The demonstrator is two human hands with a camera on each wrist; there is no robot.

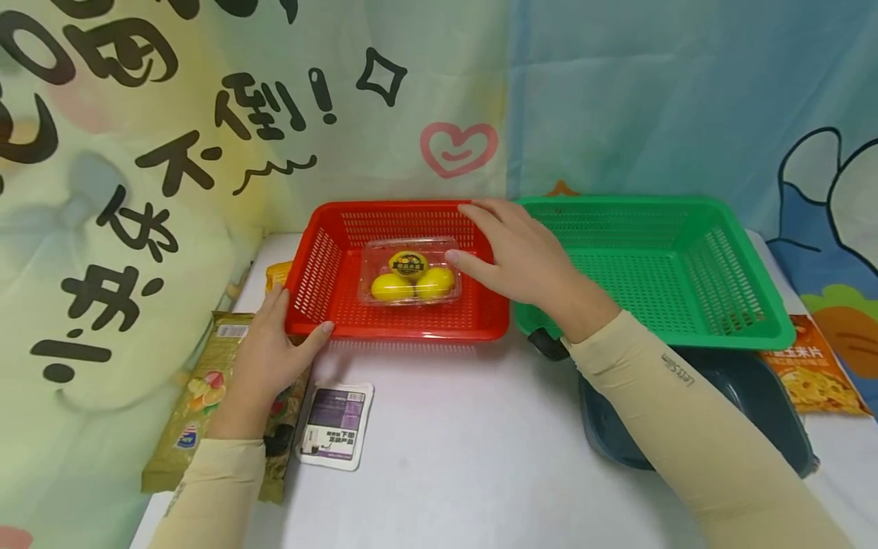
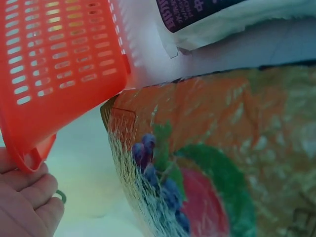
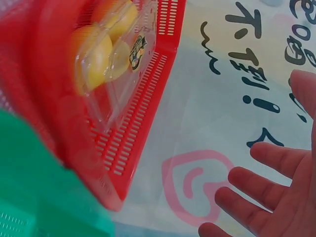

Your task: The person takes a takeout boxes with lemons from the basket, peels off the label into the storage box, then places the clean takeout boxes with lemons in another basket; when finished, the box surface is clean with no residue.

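Red plastic forms the basket (image 1: 329,267) at frame centre on the tabletop (image 1: 466,435), with a clear fruit box (image 1: 410,272) inside. Its lower-left corner is gripped by the left hand (image 1: 270,352); the right hand (image 1: 517,252) is held flat, released, above its right rim.

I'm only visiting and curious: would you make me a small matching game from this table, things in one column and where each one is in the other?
Things:
1. clear plastic box of yellow fruit
2. green plastic mesh basket
3. small white and purple packet
4. orange snack packet

Places:
A. flat on the white table, in front of the red plastic mesh basket
B. at the table's right edge
C. inside the red basket
D. right of the red basket

Pairs: 1-C, 2-D, 3-A, 4-B
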